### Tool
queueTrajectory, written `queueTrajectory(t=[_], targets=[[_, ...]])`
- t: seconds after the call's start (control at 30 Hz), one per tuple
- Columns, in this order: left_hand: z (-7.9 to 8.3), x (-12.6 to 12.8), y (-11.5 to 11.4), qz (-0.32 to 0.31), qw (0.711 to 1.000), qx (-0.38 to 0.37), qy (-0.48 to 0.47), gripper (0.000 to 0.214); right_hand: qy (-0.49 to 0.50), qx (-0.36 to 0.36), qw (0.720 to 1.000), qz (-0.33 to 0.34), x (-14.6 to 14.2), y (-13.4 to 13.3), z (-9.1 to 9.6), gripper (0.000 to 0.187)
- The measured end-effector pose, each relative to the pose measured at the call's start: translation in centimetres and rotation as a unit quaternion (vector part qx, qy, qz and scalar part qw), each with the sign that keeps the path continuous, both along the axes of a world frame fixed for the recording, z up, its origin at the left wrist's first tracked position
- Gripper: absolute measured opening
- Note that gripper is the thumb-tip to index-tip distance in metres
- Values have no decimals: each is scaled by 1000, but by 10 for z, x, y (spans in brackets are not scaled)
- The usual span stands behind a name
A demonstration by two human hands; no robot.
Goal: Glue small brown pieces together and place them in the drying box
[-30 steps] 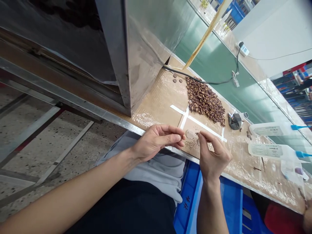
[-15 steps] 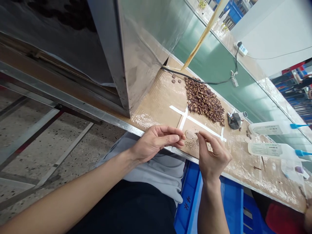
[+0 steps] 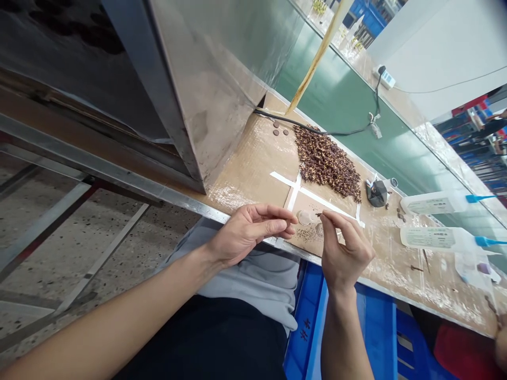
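My left hand (image 3: 253,230) is closed in a pinch above the table's front edge; what its fingertips hold, if anything, is too small to make out. My right hand (image 3: 345,249) pinches a small dark piece (image 3: 318,215) between thumb and forefinger. Between the two sets of fingertips sits a small clear round dish (image 3: 304,218) on the brown table covering. A second clear round item (image 3: 319,229) shows partly beside my right thumb. Tiny scattered grains (image 3: 306,234) lie just in front of the dish.
Behind white tape strips (image 3: 295,191) is a heap of small brown-and-yellow pieces (image 3: 327,161). To the right are a dark faceted holder (image 3: 376,193) and two blue-tipped bottles (image 3: 430,237). A metal cabinet (image 3: 222,105) stands left; a blue crate (image 3: 370,322) is below. A cable (image 3: 336,133) runs behind.
The view has shifted slightly, so the table and its things sit a little further left. Both hands keep nearly the same pose, and my right hand still pinches the dark piece.
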State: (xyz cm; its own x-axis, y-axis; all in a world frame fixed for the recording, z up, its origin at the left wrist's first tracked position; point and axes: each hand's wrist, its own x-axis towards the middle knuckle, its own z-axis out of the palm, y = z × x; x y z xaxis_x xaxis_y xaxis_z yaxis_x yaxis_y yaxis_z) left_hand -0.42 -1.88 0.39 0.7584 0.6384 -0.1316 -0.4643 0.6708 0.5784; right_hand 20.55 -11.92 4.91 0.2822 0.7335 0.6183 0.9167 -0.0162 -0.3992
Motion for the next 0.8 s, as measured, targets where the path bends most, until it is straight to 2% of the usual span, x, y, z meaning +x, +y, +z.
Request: queueTrajectory(t=[0.4,0.67,0.8], targets=[[1,0,1,-2,1000,-4,-2,20,-19,-41,998,32,7,10,0,17],[0,1,1,-5,1000,-14,-15,20,-16,-30,999,34,10,12,-1,18],[0,0,1,-5,999,-23,-26,21,-11,20,1000,6,4,7,6,13]])
